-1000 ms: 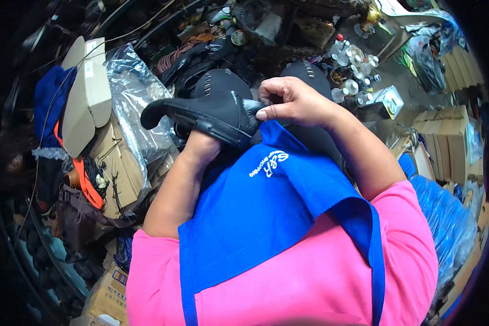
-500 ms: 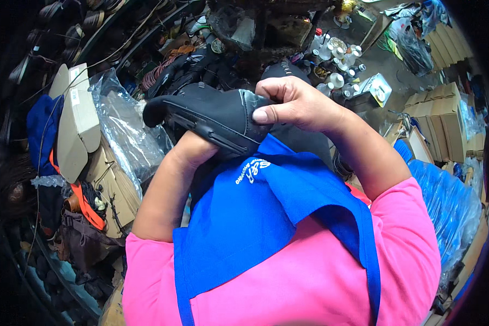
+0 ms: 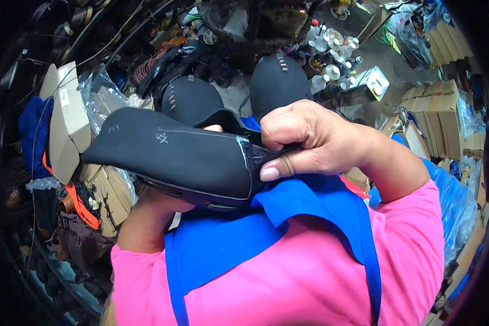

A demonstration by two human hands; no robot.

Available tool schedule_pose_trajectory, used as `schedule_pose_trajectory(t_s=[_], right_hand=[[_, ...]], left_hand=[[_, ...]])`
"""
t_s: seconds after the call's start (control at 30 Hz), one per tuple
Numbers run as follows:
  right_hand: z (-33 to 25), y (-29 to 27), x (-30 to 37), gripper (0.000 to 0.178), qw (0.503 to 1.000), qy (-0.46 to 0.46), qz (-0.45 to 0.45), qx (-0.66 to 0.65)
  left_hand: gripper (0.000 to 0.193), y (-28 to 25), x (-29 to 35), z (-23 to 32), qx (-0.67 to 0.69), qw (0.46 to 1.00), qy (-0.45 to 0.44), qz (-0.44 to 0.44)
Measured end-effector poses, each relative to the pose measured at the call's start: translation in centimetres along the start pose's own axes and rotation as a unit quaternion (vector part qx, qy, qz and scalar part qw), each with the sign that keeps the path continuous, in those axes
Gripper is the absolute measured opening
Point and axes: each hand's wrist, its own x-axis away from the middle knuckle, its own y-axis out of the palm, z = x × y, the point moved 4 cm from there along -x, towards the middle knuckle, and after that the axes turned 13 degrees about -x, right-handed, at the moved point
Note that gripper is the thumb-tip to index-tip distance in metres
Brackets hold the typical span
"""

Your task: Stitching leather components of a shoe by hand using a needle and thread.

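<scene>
A black shoe upper (image 3: 174,152) lies sideways in front of my chest, with pale drawn marks and a whitish line near its right end. My right hand (image 3: 301,138) is closed on that right end, thumb on the near side and fingers curled above. My left hand (image 3: 171,202) holds the upper from below and inside. Most of its fingers are hidden by the black material, though a fingertip shows at the opening along the far edge. The blue apron (image 3: 217,255) touches the underside of the upper.
My black-clad knees are beyond the upper. Several white bottles (image 3: 331,70) and a white box (image 3: 372,84) stand on the floor, far right. Cardboard stacks (image 3: 434,119) and blue plastic wrap (image 3: 451,201) lie at right. Cardboard pieces (image 3: 73,125) and clear plastic (image 3: 100,92) are at left.
The shoe upper has turned and been drawn out leftward, so its broad marked side now shows. My left hand has moved lower and mostly under it. The right hand keeps its pinch.
</scene>
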Motion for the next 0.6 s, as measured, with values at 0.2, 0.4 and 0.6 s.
schedule_pose_trajectory(t_s=[0.2,0.4,0.6], right_hand=[[1.6,-2.2,-0.9,0.037,0.967,0.067,0.069,-0.237],[1.8,-3.7,-2.0,0.037,0.978,0.020,0.068,-0.196],[2.5,-4.6,-1.4,0.023,0.972,0.062,0.076,-0.214]], left_hand=[[0.073,0.9,-0.4,0.0,0.152,0.983,-0.101,-0.035],[0.083,-1.9,-4.4,-1.5,0.217,0.974,-0.002,-0.058],[0.079,-1.6,-6.5,0.1,0.015,0.993,0.100,-0.056]])
